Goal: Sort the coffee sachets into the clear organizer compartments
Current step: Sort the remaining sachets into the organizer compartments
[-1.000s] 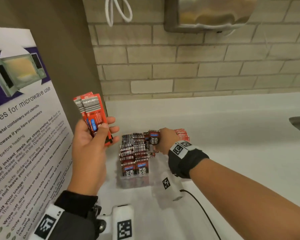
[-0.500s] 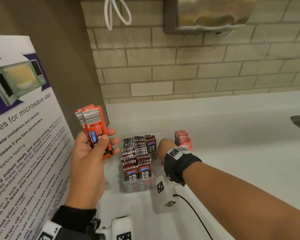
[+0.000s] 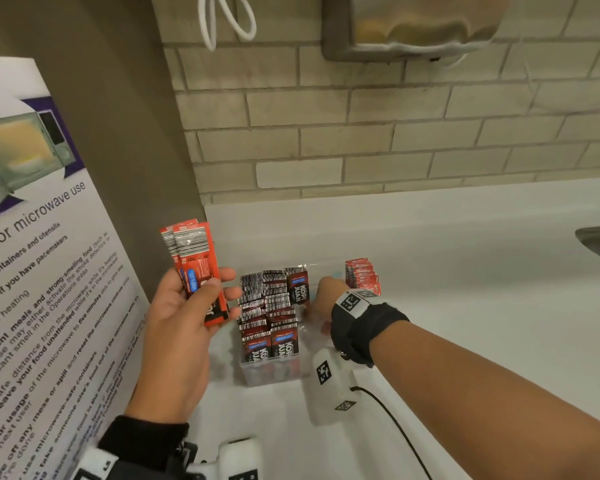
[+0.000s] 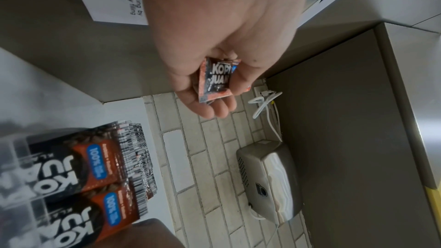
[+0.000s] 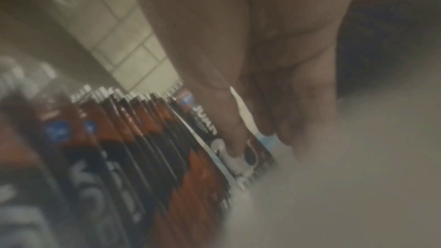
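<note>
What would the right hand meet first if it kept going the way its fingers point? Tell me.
The right hand points down into the clear organizer, beside the dark sachets. Going on, its fingers would likely meet the compartment floor first; they already seem to touch the end sachet, though the blur leaves depth unclear.

— How many hands have you got out?
— Two, and one clear organizer (image 3: 274, 374).
— Sachets?
— Two red sachets (image 3: 194, 268) show in your grip; the packed dark sachets (image 3: 271, 306) are too many to count.
</note>
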A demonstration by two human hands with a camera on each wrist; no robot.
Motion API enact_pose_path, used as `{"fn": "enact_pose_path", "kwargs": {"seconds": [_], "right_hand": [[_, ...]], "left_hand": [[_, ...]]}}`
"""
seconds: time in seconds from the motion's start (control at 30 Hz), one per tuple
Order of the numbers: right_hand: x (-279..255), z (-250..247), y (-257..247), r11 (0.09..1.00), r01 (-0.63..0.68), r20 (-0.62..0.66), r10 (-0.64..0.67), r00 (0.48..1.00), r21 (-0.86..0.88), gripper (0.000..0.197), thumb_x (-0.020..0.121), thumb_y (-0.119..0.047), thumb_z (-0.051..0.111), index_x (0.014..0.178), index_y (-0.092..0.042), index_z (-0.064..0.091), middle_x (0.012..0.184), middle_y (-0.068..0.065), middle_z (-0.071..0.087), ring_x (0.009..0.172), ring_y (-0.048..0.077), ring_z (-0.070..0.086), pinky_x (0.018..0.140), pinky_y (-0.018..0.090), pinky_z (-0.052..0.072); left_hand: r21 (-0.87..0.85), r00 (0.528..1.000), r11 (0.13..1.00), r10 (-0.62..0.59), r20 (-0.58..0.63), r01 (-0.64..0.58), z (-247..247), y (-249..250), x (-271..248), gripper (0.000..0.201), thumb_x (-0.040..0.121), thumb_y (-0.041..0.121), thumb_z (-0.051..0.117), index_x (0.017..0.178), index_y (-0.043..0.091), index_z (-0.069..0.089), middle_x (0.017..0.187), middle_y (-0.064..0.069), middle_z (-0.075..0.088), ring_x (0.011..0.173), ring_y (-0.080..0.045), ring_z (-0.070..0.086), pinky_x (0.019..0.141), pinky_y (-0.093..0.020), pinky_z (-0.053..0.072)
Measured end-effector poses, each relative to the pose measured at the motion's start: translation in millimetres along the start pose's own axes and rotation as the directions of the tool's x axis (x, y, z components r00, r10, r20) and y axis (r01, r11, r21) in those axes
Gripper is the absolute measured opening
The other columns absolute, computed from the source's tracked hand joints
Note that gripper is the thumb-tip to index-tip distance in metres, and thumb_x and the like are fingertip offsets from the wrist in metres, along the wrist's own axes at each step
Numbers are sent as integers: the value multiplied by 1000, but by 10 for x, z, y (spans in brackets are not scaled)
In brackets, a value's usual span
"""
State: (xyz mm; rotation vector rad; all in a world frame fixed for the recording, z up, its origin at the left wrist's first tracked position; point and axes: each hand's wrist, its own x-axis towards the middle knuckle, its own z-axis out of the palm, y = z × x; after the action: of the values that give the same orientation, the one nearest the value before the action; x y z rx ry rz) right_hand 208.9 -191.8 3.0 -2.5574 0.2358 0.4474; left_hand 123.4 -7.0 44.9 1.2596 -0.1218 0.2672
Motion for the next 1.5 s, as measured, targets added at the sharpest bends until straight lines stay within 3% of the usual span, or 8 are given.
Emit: {"fn": "enact_pose_path", "kwargs": {"seconds": [0.1,0.23,0.4,0.67,1.0,1.13,1.3,1.5], "right_hand": [[-171,-135,-36,996,61,37,-59,998,-72,19,84,-16,67,96,-5,58,100,13,66,91,30,67,83,39,56],[-450,-343,-145,968,246,-137,-237,962,57,9,85,-14,61,80,-8,56,77,8,62,69,24,63,65,35,54],[-892,-268,-149,596,467,-251,-412,876,653,20,82,-2,64,89,-19,56,81,2,56,69,17,53,60,28,49],[-926,-187,-6,417,496,-381,-331,863,762,24,79,7,61,77,-13,49,71,11,52,53,16,49,49,26,42],[-1018,-192,-138,686,596,-236,-551,800,418,35,81,-15,69,110,-22,51,80,-4,50,66,9,49,75,35,55],[-1011,-275,-154,703,651,-265,-595,759,285,32,86,-13,63,117,-21,58,98,-2,51,70,1,47,69,9,42],[-963,-440,-153,648,691,-455,-535,712,319,52,87,-8,61,130,-34,47,121,-7,43,83,-2,50,68,2,42],[-820,-592,22,743,614,-414,-487,769,268,19,77,-5,70,87,-20,66,82,-4,61,62,-5,50,58,6,38]], "left_hand": [[-51,996,995,-85,36,87,32,-24,-9,33,92,-3,36,102,15,61,88,-4,71,74,-14,66,68,-33,52],[-111,985,980,-159,63,166,136,-98,-6,37,93,-7,34,108,14,60,92,-7,70,82,-19,71,67,-28,59],[-51,981,987,-148,124,155,333,-114,-12,29,90,-4,50,109,14,62,98,-7,73,93,-19,70,75,-28,59],[5,970,981,-193,148,195,453,-189,-54,23,94,11,48,110,17,64,103,-4,73,95,-18,70,72,-30,58],[-143,944,943,-271,186,299,459,-167,-56,30,98,7,38,116,6,61,90,-14,68,77,-16,68,56,-23,53],[-39,948,963,-256,191,268,402,-166,-67,32,93,-6,42,113,10,62,97,-12,72,86,-19,70,64,-24,56],[226,925,952,-266,272,207,354,-111,-88,31,90,-4,55,111,18,61,92,-3,74,84,-24,73,64,-26,56],[313,965,940,-200,169,140,278,-54,-61,24,85,2,64,103,18,64,81,-3,74,71,-21,72,48,-20,49]]}}
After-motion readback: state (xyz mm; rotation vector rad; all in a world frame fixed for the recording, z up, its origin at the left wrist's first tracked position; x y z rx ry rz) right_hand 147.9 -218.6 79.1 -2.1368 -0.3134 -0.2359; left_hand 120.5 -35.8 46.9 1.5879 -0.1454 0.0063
